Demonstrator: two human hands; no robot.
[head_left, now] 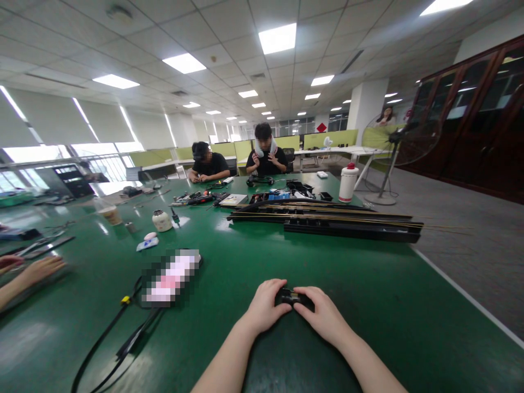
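Note:
A small black part with a shiny, metallic-looking middle rests at or just above the green tabletop; its exact kind is too small to tell. My left hand grips its left end between thumb and fingers. On the opposite end, my right hand closes in the same way. Both hands cover much of the part, and their fingertips nearly meet over it. To the left of my hands lies a phone, its screen blurred out, with a black strap trailing towards me.
Long black trays with thin brass-coloured rods lie ahead. A white bottle stands beyond them, a small white jar left of centre. Another person's hand is at far left. Two people sit opposite; a fan stands right.

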